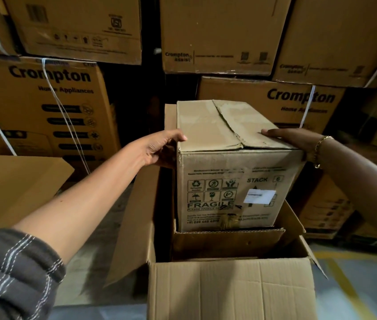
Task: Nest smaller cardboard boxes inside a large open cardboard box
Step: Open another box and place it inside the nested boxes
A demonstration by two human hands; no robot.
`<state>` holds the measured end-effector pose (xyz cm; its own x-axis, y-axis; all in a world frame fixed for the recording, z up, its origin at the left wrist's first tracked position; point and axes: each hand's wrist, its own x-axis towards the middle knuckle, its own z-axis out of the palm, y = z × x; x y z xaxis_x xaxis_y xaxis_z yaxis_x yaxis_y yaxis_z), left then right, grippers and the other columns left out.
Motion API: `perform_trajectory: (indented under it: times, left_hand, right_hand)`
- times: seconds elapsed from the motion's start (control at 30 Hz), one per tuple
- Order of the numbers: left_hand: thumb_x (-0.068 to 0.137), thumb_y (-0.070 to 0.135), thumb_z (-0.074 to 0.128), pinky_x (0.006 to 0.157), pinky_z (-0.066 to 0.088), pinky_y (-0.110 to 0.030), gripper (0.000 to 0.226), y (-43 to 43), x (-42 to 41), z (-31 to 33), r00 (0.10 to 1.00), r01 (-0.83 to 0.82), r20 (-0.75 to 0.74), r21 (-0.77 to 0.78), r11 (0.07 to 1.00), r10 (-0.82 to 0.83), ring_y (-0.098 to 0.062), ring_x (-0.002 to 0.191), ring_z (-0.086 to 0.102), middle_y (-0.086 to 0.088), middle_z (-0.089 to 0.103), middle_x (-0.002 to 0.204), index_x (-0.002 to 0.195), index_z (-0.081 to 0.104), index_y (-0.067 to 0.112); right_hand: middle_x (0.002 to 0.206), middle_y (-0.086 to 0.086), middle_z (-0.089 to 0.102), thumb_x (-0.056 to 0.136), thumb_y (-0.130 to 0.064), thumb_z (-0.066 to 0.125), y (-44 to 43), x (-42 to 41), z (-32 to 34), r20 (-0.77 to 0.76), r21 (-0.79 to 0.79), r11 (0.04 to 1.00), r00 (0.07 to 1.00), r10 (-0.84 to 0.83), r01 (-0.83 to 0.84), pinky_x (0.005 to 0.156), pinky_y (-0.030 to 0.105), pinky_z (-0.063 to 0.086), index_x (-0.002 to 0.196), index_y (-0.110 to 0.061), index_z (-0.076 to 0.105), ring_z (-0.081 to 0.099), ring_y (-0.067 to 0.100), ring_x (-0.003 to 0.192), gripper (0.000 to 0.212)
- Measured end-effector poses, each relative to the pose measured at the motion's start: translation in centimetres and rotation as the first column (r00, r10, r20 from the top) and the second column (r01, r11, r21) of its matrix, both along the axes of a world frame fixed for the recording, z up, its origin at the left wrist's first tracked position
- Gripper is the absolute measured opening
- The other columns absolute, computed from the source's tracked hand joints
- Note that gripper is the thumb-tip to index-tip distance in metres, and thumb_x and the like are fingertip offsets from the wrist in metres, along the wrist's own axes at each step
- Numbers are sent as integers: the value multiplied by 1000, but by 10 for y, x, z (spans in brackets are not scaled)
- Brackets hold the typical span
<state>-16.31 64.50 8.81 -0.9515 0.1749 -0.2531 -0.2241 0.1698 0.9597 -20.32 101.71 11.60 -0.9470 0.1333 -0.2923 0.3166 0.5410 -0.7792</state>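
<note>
A small closed cardboard box (231, 172) printed with FRAGILE and STACK stands upright, its lower part inside the large open cardboard box (231, 289). My left hand (159, 148) grips its upper left edge, thumb on top. My right hand (291, 140) presses on its upper right edge, a gold bracelet on the wrist. Just in front of the small box, the top edge of another cardboard piece (229, 241) shows inside the large box; its lower part is hidden. The large box's flaps stand open to the left, right and front.
Stacked Crompton cartons (44, 100) with white straps form a wall behind and on both sides. A plain cardboard sheet or flap (14, 185) lies at the left. Grey floor with a yellow line (349, 285) shows at the lower right.
</note>
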Motion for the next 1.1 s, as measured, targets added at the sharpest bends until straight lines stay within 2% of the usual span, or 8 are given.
perform_trajectory:
  times: [0.13, 0.3, 0.37, 0.5, 0.6, 0.83, 0.97, 1.1]
  left_hand:
    - [86, 20, 64, 54, 55, -26, 6, 10, 2, -26, 994, -67, 85, -21, 998, 68, -18, 68, 63, -6, 65, 82, 88, 64, 15]
    - [85, 14, 66, 80, 55, -37, 4, 21, -5, -74, 980, -147, 117, -106, 984, 159, -24, 101, 59, -8, 62, 105, 88, 67, 15]
    - [86, 11, 66, 72, 44, -30, 19, 27, -9, -90, 994, -92, 37, -258, 962, 105, -19, 102, 54, -6, 61, 115, 104, 67, 15]
    - [88, 15, 67, 79, 50, -31, 46, 50, -2, -123, 989, 65, -36, -771, 633, -145, -23, 101, 62, -9, 64, 126, 132, 58, 11]
    - [85, 20, 53, 92, 53, -33, 52, 65, 8, -151, 967, 182, 92, -901, 394, -237, -30, 120, 60, -12, 59, 138, 137, 55, 13]
    - [90, 19, 47, 115, 34, -39, 73, 66, 12, -157, 973, 200, 129, -882, 427, -191, -31, 148, 28, -10, 22, 165, 159, 23, 24]
    - [96, 59, 44, 121, 22, -47, 82, 72, 20, -165, 979, 193, 141, -883, 427, -150, -35, 153, 9, -12, -3, 168, 160, 7, 24]
    - [84, 84, 37, 122, 4, -56, 101, 90, 32, -168, 974, 160, 77, -898, 410, -212, -32, 153, -11, -8, -14, 167, 160, 3, 27]
  right_hand:
    - [105, 11, 70, 63, -64, 81, -13, 4, -38, 12, -26, 999, 999, -37, 37, 82, 44, 59, 117, -12, 62, 70, 32, 92, 77]
    - [105, 10, 69, 69, -60, 79, -15, 7, -98, 59, -18, 998, 997, -51, 52, 70, 33, 55, 111, -11, 66, 68, 28, 89, 65]
    - [101, 9, 67, 77, -54, 77, -14, 8, -118, 45, 8, 1000, 999, -21, 21, 67, 30, 51, 103, -11, 67, 65, 24, 86, 52]
    - [101, 8, 65, 83, -55, 67, -21, 15, -162, 33, 239, 964, 993, 113, -117, 84, 39, 54, 111, -11, 63, 63, 22, 91, 52]
    - [122, 16, 61, 91, -42, 58, -24, 22, -192, 98, 346, 913, 977, 192, -214, 90, 38, 53, 136, -14, 50, 63, 29, 102, 53]
    - [155, 19, 27, 96, -53, 51, -29, 34, -198, 135, 433, 869, 971, 199, -238, 109, 45, 40, 147, -19, 33, 47, 40, 130, 64]
    - [164, 16, 6, 83, -77, 48, -39, 37, -202, 198, 512, 808, 955, 220, -293, 112, 56, 34, 154, -19, 21, 28, 46, 142, 95]
    - [167, 8, -1, 81, -83, 40, -61, 39, -191, 81, 615, 715, 928, 363, -333, 113, 64, 22, 157, -26, 14, 10, 42, 149, 99]
